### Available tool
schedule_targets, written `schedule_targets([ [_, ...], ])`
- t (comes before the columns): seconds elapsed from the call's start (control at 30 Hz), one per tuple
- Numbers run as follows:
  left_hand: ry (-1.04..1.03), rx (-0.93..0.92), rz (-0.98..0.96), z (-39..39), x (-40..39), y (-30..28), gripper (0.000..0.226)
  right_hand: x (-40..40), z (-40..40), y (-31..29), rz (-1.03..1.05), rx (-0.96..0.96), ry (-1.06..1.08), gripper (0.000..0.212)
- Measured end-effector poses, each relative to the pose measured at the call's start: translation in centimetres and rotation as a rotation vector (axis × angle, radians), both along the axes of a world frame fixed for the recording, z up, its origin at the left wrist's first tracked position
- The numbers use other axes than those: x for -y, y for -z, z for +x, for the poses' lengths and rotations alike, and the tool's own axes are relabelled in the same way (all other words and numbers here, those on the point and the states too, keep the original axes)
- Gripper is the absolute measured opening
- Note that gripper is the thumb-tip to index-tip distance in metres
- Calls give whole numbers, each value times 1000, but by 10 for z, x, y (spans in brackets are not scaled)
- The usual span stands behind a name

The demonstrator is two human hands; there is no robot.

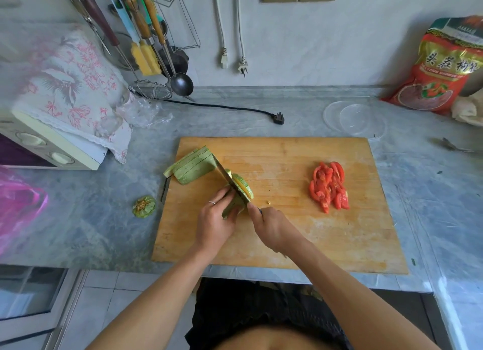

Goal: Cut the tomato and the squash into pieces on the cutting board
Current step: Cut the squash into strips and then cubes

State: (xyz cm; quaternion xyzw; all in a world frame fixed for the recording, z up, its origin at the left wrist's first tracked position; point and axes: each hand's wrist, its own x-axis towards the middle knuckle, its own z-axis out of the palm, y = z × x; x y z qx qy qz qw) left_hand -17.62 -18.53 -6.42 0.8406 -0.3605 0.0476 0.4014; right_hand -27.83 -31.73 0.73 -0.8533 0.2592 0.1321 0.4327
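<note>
On the far left a flowery cloth [75,82] covers a cream box with round knobs [52,150]. A small green squash stem end [144,206] lies on the grey marble tabletop [86,219], just left of the big wooden cutting board [287,232]. At the board's upper left, long flat green squash slabs [192,167] lie side by side, their long sides running from lower left to upper right. Near them the left hand [214,222] has its fingers curled down on a green squash piece [235,205]. The silver knife blade [227,178] points up and to the left and cuts into it. Round squash slices [244,188] lean on the blade's right side. The right hand [271,225] grips the knife handle with fingers wrapped tight. Farther right on the board lies a row of red tomato wedges [328,186]. Behind the board, a clear plastic lid [354,119] and a red bag [441,69] sit by the grey wall.
</note>
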Motion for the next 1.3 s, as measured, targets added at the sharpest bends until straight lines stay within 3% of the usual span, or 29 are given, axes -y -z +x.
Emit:
schedule_targets([
  [0.23, 12, -77, -15, -3, -2, 2, 44, 19, -9, -6, 332, -34, 233, 61],
  [0.4, 0, -114, 60, -2, -4, -6, 43, 27, -12, -18, 135, -25, 78, 71],
  [0.6, -64, -39, 67, -9, -5, -12, 36, 18, -23, -33, -23, 60, -5, 61],
  [1.07, -55, -17, 62, -11, -3, -11, 36, 3, -36, -51, 20, 20, -14, 53],
  [1.3, -70, -51, 39, -11, -2, -11, 38, 9, -32, -54, 83, -72, -4, 63],
])
